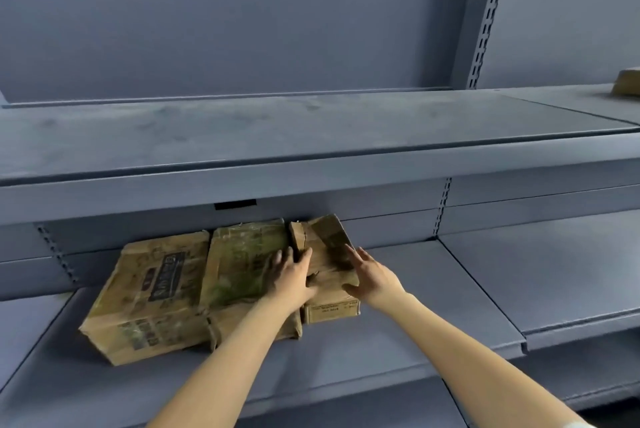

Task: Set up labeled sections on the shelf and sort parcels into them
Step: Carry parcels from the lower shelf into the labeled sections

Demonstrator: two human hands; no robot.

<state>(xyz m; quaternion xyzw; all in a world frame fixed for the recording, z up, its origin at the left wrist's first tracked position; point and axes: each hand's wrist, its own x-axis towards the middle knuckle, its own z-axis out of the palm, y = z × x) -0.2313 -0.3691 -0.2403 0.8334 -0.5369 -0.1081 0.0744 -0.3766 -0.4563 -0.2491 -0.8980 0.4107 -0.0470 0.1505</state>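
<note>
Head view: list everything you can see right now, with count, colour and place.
Large parcel: one, brown with dark print, left on the lower shelf.
Middle parcel: one, brown with green print, against the large parcel's right side.
Small parcel: one, brown, right end of the row, torn flaps on top; possibly a stack, cannot tell.
Far parcel: one, brown, upper shelf, cut off at the right edge.
Black tag: one, under the upper shelf's front.
Shelves: two levels, grey-blue.
Left hand: flat across the middle and small parcels.
Right hand: fingers straight on the small parcel's top.
</note>
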